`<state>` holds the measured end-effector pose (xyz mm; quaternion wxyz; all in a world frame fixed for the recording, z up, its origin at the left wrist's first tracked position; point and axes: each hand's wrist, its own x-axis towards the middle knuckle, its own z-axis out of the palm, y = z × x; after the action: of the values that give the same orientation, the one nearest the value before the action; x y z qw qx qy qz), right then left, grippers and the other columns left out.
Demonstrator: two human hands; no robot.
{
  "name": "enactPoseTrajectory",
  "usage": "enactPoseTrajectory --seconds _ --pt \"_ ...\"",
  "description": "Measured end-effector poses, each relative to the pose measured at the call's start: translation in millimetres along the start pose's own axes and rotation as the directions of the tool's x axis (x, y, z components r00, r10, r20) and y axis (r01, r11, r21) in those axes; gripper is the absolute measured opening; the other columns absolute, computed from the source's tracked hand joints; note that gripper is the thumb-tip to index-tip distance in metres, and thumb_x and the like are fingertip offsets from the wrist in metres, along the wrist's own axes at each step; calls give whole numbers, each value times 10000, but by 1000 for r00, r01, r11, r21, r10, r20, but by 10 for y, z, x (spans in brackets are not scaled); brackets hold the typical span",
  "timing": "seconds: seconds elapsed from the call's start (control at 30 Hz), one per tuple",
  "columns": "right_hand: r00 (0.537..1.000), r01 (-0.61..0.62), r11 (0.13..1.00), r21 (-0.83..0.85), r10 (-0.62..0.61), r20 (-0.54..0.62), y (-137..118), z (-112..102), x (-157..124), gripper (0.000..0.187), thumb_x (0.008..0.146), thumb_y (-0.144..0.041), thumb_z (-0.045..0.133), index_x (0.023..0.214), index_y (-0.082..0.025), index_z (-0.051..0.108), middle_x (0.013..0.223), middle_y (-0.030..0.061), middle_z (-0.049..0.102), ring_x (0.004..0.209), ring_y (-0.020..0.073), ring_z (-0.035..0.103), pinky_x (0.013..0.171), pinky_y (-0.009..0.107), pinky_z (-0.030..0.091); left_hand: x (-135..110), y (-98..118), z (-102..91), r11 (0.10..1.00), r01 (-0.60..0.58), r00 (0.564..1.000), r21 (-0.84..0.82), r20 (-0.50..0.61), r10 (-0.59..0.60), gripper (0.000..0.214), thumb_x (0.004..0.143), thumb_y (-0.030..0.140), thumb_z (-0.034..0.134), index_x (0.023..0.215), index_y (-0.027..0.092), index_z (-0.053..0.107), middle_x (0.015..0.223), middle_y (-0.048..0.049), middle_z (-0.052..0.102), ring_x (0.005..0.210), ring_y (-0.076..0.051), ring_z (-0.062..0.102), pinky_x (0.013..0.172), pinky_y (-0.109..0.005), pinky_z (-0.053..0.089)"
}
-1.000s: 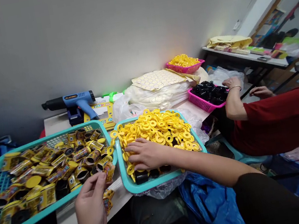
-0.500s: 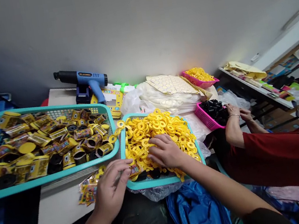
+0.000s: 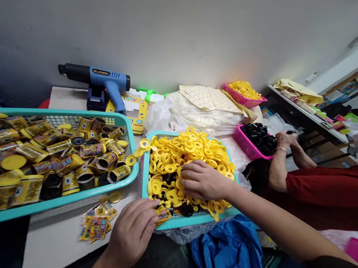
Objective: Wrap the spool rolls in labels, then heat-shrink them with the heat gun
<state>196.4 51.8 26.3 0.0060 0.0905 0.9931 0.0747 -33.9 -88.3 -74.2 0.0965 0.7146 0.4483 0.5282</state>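
My right hand lies palm down in a teal basket heaped with yellow plastic rings, its fingers curled among the rings and some black caps. My left hand rests at the basket's near left corner, fingers pinched on a small yellow printed label. A loose pile of the same labels lies on the white table just left of that hand.
A larger teal basket of yellow-labelled black canisters sits at left. A blue heat gun stands by the wall. Pink baskets hold black caps and yellow parts. A person in a red sleeve works at right. A blue bag hangs below.
My left hand came down from in front of the canister basket to the ring basket's corner with a label. My right hand stayed among the rings. The view swung leftward.
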Motion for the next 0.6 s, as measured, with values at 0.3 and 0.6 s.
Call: enactPoseTrajectory --seconds 0.3,0.6 --pt "994 57 998 -8 -58 -90 0 2 -184 204 901 -288 518 1034 -162 610 1016 111 677 1074 256 539 887 390 401 120 180 76 994 -112 991 10 73 111 162 839 113 523 924 207 623 1025 -59 730 980 -184 641 947 -363 472" --pt "986 -14 997 76 27 -167 -39 -2 -296 170 873 -318 579 965 -179 610 944 85 684 1008 245 574 860 387 424 212 222 144 987 -150 985 62 90 144 124 875 151 517 906 185 633 951 -53 729 933 -186 649 893 -362 517"
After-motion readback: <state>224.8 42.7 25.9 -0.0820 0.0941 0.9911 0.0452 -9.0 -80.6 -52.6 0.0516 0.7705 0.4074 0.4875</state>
